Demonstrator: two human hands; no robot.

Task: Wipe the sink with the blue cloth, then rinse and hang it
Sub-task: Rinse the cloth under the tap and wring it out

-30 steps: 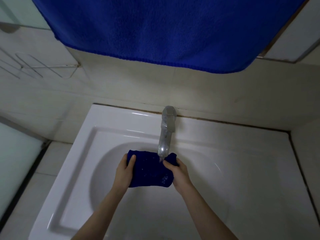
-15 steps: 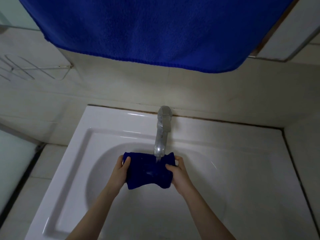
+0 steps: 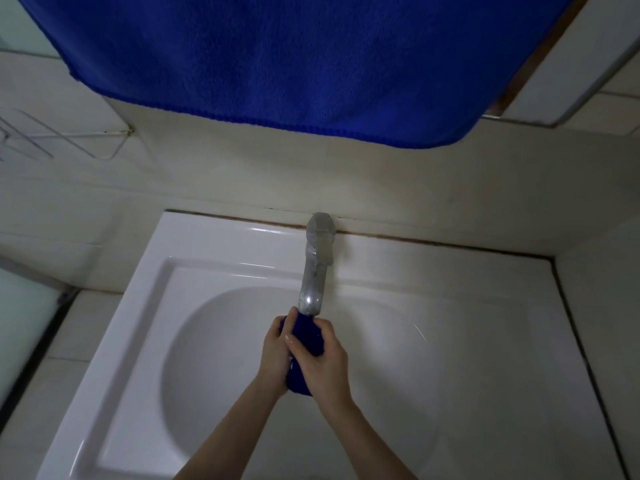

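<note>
A left hand (image 3: 275, 348) and right hand (image 3: 323, 362) curl tightly around a bunched blue cloth (image 3: 306, 337), squeezing it directly beneath the faucet (image 3: 313, 271) spout, over the sink (image 3: 207, 341) bowl. This looks like rinsing and wringing. Next the cloth needs lifting to hang; a large blue towel (image 3: 277, 64) hangs above the faucet.

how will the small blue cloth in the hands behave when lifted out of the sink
Probably floppy: the blue cloth is crushed into a narrow wad between the left hand and right hand, so it should droop when released. Likely soaked, heavy for its size and dripping, as it sits right under the tap.
</note>
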